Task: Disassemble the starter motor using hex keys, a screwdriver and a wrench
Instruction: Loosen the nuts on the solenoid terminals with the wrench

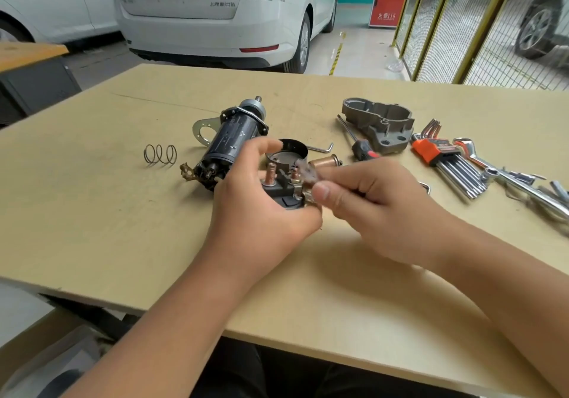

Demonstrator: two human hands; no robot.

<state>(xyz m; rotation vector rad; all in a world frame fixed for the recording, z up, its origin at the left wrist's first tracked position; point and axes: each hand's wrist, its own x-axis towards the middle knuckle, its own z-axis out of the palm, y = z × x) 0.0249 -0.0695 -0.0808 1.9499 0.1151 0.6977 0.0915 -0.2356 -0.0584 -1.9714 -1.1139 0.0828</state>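
Note:
My left hand (255, 200) grips a black solenoid cap (283, 186) with copper threaded studs just above the table. My right hand (366, 200) pinches a small blurred brown part (306, 171) at the cap's top. Behind the hands lies the black starter motor body (231, 142), with a round black end cover (288, 151) beside it. A brass plunger (326, 162) rests to the right. The screwdriver (354, 139), a loose hex key (321, 148), the orange hex key set (446, 160) and wrenches (508, 179) lie at the right.
A coil spring (160, 153) lies at the left on the tan tabletop (92, 213). A grey cast housing (381, 126) sits at the back right. White cars (215, 12) and a yellow mesh fence (462, 28) stand beyond the table.

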